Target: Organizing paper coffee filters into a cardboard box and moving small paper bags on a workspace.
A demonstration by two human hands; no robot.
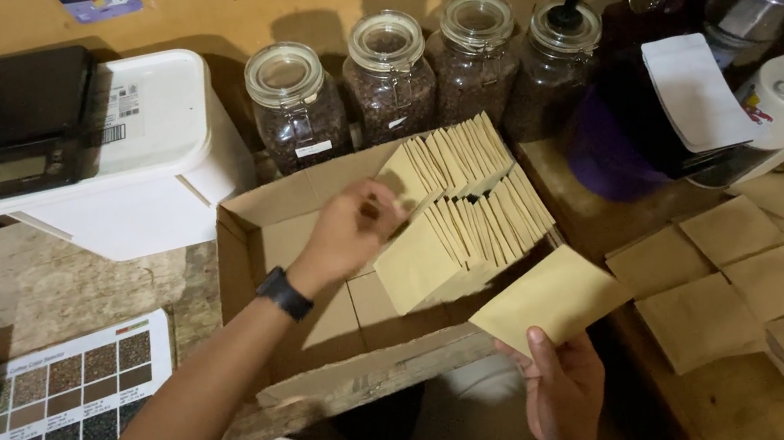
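**Kraft pouches half-filed in a box: where the row could slip**

The left hand [350,228], at the centre of the frame, reaches into the open cardboard box [256,218] and its fingers close on the front pouches of the row of kraft paper pouches [469,195] standing on edge there. The right hand [561,394], low in the frame, pinches a single kraft pouch [546,299] by its lower edge, holding it tilted just above the box's near flap.

Risks, as I judge them: the row leans toward the left hand, and only that hand props it. If the fingers let go, the front pouches would likely fan out flat into the bare left part of the box. The single pouch is held by thumb and fingertips alone, so a light knock against the flap could twist it free. The box sits close to the tabletop [47,285] edge, and a push on its near wall might shift it toward the lap.

Hard to make out: the left fingertips are buried among the pouches, so how many they grip cannot be told. The loose pouches [773,281] at lower right run out of the frame. The glass jars [388,74] at the top hold something dark, perhaps coffee beans. The machine at upper right is cut off and dim.
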